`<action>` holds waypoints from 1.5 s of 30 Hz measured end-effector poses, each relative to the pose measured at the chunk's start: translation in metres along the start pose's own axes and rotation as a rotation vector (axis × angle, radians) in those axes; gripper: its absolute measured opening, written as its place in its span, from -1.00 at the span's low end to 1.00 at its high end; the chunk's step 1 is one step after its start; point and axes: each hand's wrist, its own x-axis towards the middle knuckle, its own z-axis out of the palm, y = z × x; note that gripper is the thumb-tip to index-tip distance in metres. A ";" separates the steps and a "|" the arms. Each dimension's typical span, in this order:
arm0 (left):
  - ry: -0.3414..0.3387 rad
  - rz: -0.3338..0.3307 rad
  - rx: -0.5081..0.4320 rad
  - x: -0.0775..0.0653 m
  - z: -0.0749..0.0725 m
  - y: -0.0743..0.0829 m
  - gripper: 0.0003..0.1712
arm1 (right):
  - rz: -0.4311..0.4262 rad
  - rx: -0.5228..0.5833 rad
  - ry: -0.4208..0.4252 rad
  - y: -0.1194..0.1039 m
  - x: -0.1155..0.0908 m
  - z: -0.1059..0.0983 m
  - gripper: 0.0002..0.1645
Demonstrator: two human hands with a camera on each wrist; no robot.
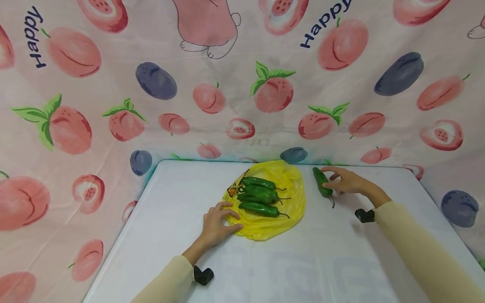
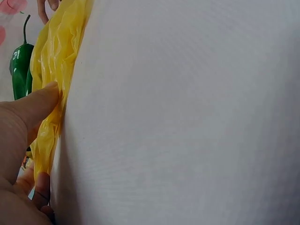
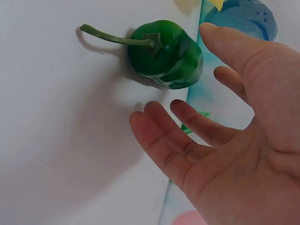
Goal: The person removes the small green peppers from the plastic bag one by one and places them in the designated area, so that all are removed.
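A yellow plastic bag [image 1: 261, 230] lies spread on the white table, with three green chili peppers [image 1: 259, 209] side by side on it. At the bag's left edge is my left hand [image 1: 217, 225], thumb and fingers spread apart. The left wrist view shows its thumb [image 2: 44, 100] resting against the crumpled bag rim. Another green pepper [image 1: 321, 181] lies on the table to the right of the bag, its stem toward me. Beside it my right hand [image 1: 346, 181] hovers with loosely bent fingers. In the right wrist view a gap separates those fingers [image 3: 161, 124] from the pepper [image 3: 166, 54].
The white table [image 1: 170, 193] ends at the back against a hanging cloth [image 1: 235, 80] printed with peaches and plums. Black pieces [image 1: 203, 275] show at both sleeve cuffs. Table surface extends in front of the bag and on both sides.
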 end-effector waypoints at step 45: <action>-0.043 -0.009 -0.037 0.000 -0.005 -0.002 -0.84 | -0.328 -0.156 0.228 -0.069 -0.015 -0.013 -0.34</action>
